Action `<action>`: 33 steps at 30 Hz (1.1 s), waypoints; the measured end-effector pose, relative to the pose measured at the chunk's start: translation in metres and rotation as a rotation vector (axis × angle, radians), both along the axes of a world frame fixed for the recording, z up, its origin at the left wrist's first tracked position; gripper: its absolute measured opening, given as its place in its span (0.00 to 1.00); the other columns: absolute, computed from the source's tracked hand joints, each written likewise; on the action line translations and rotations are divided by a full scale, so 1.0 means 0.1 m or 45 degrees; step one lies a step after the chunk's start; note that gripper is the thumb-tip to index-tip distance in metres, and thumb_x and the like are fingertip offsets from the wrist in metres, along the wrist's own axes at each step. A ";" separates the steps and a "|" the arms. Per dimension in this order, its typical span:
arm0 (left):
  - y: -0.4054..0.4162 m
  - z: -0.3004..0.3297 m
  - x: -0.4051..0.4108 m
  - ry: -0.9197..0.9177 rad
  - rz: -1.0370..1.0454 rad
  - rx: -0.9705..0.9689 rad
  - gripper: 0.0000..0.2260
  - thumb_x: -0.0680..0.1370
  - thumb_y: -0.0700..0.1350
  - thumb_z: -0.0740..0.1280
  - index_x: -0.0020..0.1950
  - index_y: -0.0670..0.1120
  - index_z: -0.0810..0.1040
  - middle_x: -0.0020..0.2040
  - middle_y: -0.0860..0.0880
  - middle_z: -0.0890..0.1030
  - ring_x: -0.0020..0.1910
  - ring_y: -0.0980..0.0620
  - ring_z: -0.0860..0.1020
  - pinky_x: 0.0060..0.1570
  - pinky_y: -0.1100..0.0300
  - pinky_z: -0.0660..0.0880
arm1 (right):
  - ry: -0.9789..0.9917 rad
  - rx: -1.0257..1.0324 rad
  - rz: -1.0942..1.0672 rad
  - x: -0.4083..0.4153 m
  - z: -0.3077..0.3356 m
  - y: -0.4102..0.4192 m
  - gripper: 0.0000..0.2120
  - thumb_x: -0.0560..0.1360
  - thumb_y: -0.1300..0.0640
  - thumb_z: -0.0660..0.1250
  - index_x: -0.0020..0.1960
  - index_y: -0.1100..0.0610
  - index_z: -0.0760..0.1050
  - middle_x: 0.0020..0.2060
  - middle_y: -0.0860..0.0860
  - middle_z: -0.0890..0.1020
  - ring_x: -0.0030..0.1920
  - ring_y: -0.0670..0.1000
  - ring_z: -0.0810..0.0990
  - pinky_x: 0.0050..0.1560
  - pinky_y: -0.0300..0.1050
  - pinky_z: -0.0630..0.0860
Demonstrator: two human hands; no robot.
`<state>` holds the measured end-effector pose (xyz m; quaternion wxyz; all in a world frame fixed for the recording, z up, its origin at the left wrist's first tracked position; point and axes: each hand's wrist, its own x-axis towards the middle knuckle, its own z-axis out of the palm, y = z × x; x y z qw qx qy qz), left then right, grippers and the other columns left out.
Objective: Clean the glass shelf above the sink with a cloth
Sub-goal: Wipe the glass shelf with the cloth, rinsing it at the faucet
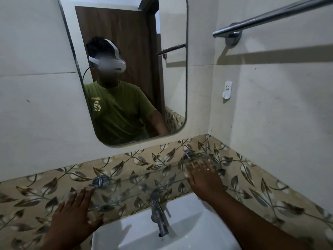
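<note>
A clear glass shelf [142, 184] spans the wall above the sink, held by two chrome brackets. It is nearly see-through against the leaf-patterned tiles. My left hand [75, 212] lies flat with fingers spread at the shelf's left end. My right hand [201, 174] lies flat with fingers spread at its right end, a ring on one finger. Neither hand holds anything. No cloth is in view.
A white sink [189, 228] with a chrome tap [158, 212] sits right under the shelf. A mirror [129, 69] hangs above, showing a person in a green shirt. A chrome towel bar [270, 17] and a small white wall fixture [227, 90] are on the right wall.
</note>
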<state>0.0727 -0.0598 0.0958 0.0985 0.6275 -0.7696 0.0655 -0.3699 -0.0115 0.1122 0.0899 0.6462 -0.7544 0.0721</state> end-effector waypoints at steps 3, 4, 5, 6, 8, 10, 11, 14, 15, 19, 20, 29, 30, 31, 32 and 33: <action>0.01 -0.01 0.00 0.010 0.005 -0.004 0.56 0.59 0.82 0.51 0.79 0.51 0.52 0.80 0.50 0.55 0.78 0.47 0.55 0.74 0.44 0.56 | -0.017 0.059 -0.184 -0.01 0.12 -0.07 0.51 0.72 0.24 0.32 0.82 0.56 0.55 0.80 0.59 0.60 0.80 0.61 0.55 0.78 0.62 0.42; 0.01 -0.02 0.01 0.016 0.004 -0.010 0.55 0.59 0.82 0.51 0.79 0.52 0.53 0.80 0.50 0.56 0.78 0.47 0.56 0.74 0.43 0.56 | -0.030 0.088 -0.202 0.01 0.16 -0.13 0.52 0.72 0.22 0.33 0.82 0.57 0.54 0.80 0.60 0.59 0.80 0.61 0.55 0.78 0.62 0.43; 0.01 -0.02 0.01 0.022 0.003 -0.017 0.55 0.59 0.82 0.51 0.79 0.52 0.54 0.79 0.50 0.57 0.78 0.47 0.56 0.74 0.43 0.56 | -0.045 0.126 -0.201 0.03 0.18 -0.21 0.53 0.72 0.22 0.33 0.82 0.58 0.53 0.81 0.60 0.57 0.80 0.60 0.54 0.78 0.62 0.43; 0.02 -0.02 0.01 0.025 0.003 -0.023 0.55 0.59 0.82 0.50 0.79 0.52 0.54 0.79 0.50 0.58 0.78 0.47 0.57 0.74 0.43 0.56 | -0.057 0.158 -0.186 0.06 0.20 -0.26 0.53 0.72 0.21 0.33 0.82 0.58 0.51 0.81 0.60 0.56 0.81 0.60 0.53 0.77 0.62 0.43; 0.02 -0.02 0.00 0.023 0.006 -0.020 0.54 0.59 0.82 0.49 0.79 0.53 0.54 0.79 0.50 0.58 0.78 0.46 0.56 0.74 0.43 0.56 | -0.052 0.166 -0.136 0.06 0.19 -0.33 0.54 0.71 0.21 0.31 0.82 0.58 0.50 0.81 0.59 0.55 0.81 0.60 0.52 0.77 0.62 0.42; 0.02 -0.01 0.00 0.025 0.005 -0.015 0.54 0.59 0.82 0.48 0.79 0.54 0.53 0.80 0.50 0.57 0.78 0.46 0.55 0.73 0.43 0.56 | 0.017 0.151 -0.063 0.04 0.13 -0.27 0.55 0.69 0.21 0.29 0.82 0.57 0.50 0.81 0.59 0.55 0.81 0.61 0.51 0.77 0.62 0.39; 0.02 -0.01 0.00 0.029 0.004 -0.013 0.54 0.59 0.83 0.48 0.79 0.54 0.53 0.80 0.50 0.57 0.78 0.46 0.55 0.73 0.43 0.56 | 0.062 0.149 -0.037 0.02 0.11 -0.20 0.57 0.67 0.20 0.27 0.82 0.57 0.50 0.81 0.59 0.54 0.81 0.61 0.50 0.77 0.62 0.37; 0.01 -0.04 0.02 0.047 -0.005 -0.036 0.54 0.60 0.83 0.46 0.79 0.52 0.56 0.79 0.49 0.60 0.78 0.45 0.57 0.73 0.42 0.57 | 0.145 0.165 -0.075 -0.05 0.13 -0.07 0.61 0.64 0.19 0.26 0.82 0.58 0.49 0.81 0.60 0.53 0.81 0.61 0.48 0.78 0.63 0.36; 0.00 -0.05 0.02 0.050 -0.010 -0.052 0.54 0.61 0.83 0.45 0.79 0.51 0.57 0.78 0.48 0.61 0.77 0.44 0.59 0.72 0.41 0.59 | 0.147 0.178 -0.111 -0.07 0.17 -0.09 0.62 0.62 0.19 0.25 0.82 0.58 0.50 0.81 0.60 0.54 0.81 0.60 0.49 0.77 0.63 0.37; 0.03 -0.06 0.02 0.051 -0.031 -0.068 0.52 0.63 0.82 0.46 0.79 0.51 0.55 0.78 0.48 0.61 0.77 0.44 0.59 0.72 0.42 0.58 | 0.028 0.225 -0.249 -0.13 0.29 -0.43 0.69 0.56 0.17 0.22 0.81 0.58 0.55 0.80 0.59 0.59 0.80 0.59 0.55 0.77 0.64 0.44; 0.03 -0.07 0.03 0.044 -0.029 -0.053 0.52 0.63 0.82 0.46 0.79 0.51 0.54 0.78 0.49 0.60 0.77 0.45 0.58 0.72 0.42 0.57 | -0.021 0.235 -0.277 -0.11 0.30 -0.50 0.69 0.55 0.17 0.21 0.81 0.58 0.56 0.80 0.60 0.60 0.80 0.59 0.56 0.76 0.64 0.47; 0.02 -0.08 0.04 -0.072 -0.012 -0.051 0.49 0.64 0.77 0.57 0.77 0.49 0.62 0.75 0.45 0.67 0.73 0.41 0.66 0.67 0.39 0.65 | 0.006 0.104 -0.098 0.13 0.09 -0.30 0.58 0.66 0.19 0.29 0.82 0.56 0.51 0.81 0.58 0.55 0.80 0.62 0.53 0.77 0.62 0.51; 0.02 -0.08 0.04 -0.076 -0.013 -0.050 0.49 0.64 0.76 0.57 0.77 0.49 0.62 0.75 0.45 0.67 0.73 0.41 0.66 0.67 0.39 0.65 | 0.002 0.101 -0.076 0.19 0.09 -0.26 0.56 0.68 0.18 0.33 0.82 0.55 0.50 0.82 0.58 0.54 0.81 0.61 0.52 0.77 0.62 0.50; 0.02 -0.08 0.04 -0.078 -0.011 -0.045 0.49 0.63 0.76 0.57 0.77 0.49 0.62 0.75 0.45 0.68 0.73 0.41 0.66 0.67 0.39 0.65 | -0.002 0.094 -0.049 0.27 0.09 -0.23 0.55 0.69 0.18 0.35 0.82 0.54 0.50 0.82 0.57 0.54 0.81 0.61 0.51 0.77 0.61 0.51; 0.02 -0.08 0.03 -0.078 -0.006 -0.042 0.49 0.63 0.76 0.57 0.77 0.49 0.63 0.75 0.45 0.68 0.73 0.41 0.66 0.67 0.39 0.66 | -0.002 0.082 -0.015 0.36 0.09 -0.21 0.54 0.69 0.18 0.36 0.82 0.54 0.51 0.81 0.56 0.55 0.81 0.61 0.51 0.76 0.61 0.52; 0.02 -0.08 0.03 -0.081 -0.001 -0.041 0.48 0.63 0.76 0.57 0.77 0.49 0.64 0.75 0.45 0.69 0.73 0.41 0.67 0.66 0.38 0.66 | -0.007 0.065 0.018 0.47 0.08 -0.20 0.53 0.70 0.19 0.35 0.82 0.53 0.53 0.81 0.56 0.57 0.81 0.61 0.52 0.76 0.60 0.54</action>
